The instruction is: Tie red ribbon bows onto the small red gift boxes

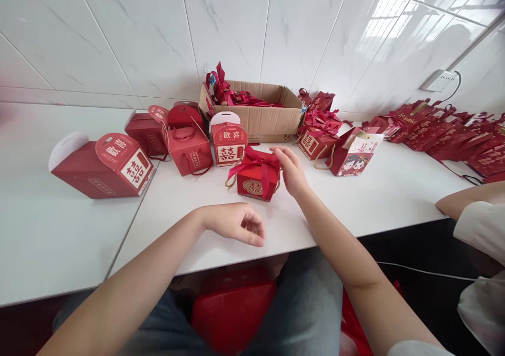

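Note:
A small red gift box (252,181) with a gold round emblem stands upright on the white table, a red ribbon bow (260,161) tied across its top and gold cord handles at its sides. My right hand (291,171) is at the box's upper right edge, its bent fingers closed against the bow's end; the exact grip is partly hidden. Nearer the table's front edge, my left hand (243,224) hovers with fingers curled in toward the thumb and nothing visible in them. It is apart from the box.
Behind stands a cardboard carton (264,119) of red ribbons. Red boxes are to the left, including a white-labelled box (230,144) and a large box lying tilted (102,169). A box with cartoon figures (355,153) is at right. Farther right are several red bags (437,130) and another person's arm (473,198).

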The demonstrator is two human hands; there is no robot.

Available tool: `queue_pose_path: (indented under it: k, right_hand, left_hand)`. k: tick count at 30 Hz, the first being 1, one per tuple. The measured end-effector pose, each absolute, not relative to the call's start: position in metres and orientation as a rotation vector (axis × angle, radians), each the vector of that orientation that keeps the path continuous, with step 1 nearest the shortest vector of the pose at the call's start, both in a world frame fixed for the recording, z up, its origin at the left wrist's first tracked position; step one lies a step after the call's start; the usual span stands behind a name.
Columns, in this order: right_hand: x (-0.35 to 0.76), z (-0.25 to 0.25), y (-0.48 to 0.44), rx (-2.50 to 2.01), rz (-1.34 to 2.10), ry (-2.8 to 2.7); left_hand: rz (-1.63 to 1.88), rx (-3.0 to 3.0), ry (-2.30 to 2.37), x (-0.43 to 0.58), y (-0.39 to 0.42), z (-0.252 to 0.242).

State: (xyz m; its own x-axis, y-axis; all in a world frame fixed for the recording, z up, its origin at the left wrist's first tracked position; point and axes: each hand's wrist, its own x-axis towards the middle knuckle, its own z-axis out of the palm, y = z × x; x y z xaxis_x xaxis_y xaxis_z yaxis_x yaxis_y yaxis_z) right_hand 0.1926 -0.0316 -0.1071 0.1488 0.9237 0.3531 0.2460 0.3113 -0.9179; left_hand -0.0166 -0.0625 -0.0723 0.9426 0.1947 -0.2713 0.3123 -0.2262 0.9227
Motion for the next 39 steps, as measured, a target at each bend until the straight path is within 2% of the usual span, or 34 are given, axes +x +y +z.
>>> queue_pose_path:
  k: [2,7,10,15,21,29,36,39]
  right_hand:
    - [0.197,-0.106,-0.030,-1.162,0.706,-1.301]
    - [0.210,-0.099,-0.032,-1.083,0.641,-1.357]
    - [0.215,-0.096,-0.035,-1.026,0.588,-1.513]
    - [0.214,-0.099,-0.036,-1.023,0.587,-1.634]
    - [0.208,-0.101,-0.035,-1.007,0.621,-1.644]
    - [0.205,-0.095,-0.040,-1.039,0.643,-1.604]
    - [0.208,-0.099,-0.037,-0.980,0.656,-1.621]
    - [0.210,-0.097,-0.039,-0.917,0.724,-1.656]
  left_hand:
    - [0.087,1.750,0.319,-0.022,-0.062,-0.066]
    - [1.177,1.640,0.723,-0.026,-0.056,-0.060]
    - [1.387,1.775,1.106,-0.020,-0.053,-0.067]
    - [1.218,1.994,1.279,-0.016,-0.048,-0.076]
    - [1.265,1.649,1.153,-0.020,-0.047,-0.065]
    - [0.879,1.537,1.151,-0.022,-0.045,-0.063]
    - [0.641,1.768,1.234,-0.030,-0.042,-0.065]
    - [0.341,1.980,1.304,-0.029,-0.043,-0.068]
